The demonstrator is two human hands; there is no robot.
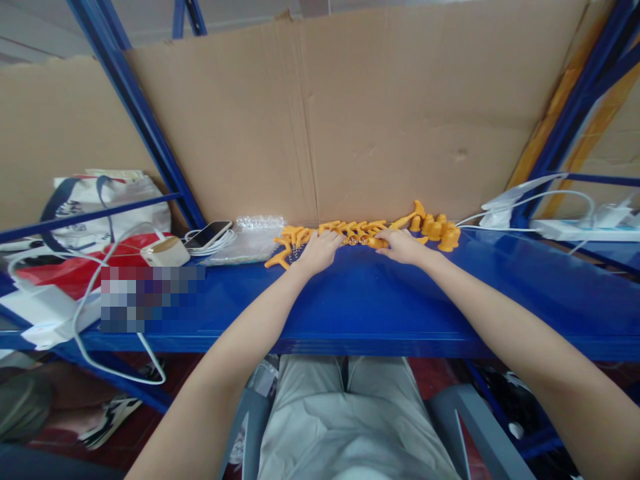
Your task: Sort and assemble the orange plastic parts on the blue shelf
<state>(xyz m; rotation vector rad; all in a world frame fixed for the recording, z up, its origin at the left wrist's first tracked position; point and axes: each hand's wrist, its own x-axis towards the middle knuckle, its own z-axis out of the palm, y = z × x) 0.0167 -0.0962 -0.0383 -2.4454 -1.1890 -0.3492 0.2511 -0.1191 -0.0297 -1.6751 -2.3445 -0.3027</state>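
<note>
Along the back of the blue shelf lies a row of small orange plastic pieces (359, 230) with metal rings, some with short chains, like keychains. My left hand (320, 251) rests palm down over the left part of this row, fingers stretched toward the right and touching the pieces. At the row's right part, my right hand (404, 247) has its thumb and fingers closed around an orange keychain piece (377, 243). Left of my left hand lie more orange T-shaped pieces (279, 259) with chains. Several orange cup-shaped pieces (449, 238) stand right of my right hand.
Clear plastic bags (250, 243), a phone (213, 235) and coiled white cable lie left on the blue shelf (360, 307). Further left are a white charger (165, 252), red bag (95, 267) and tote bag (110, 203). Cardboard (400, 107) closes the back. A power strip (575, 230) sits right.
</note>
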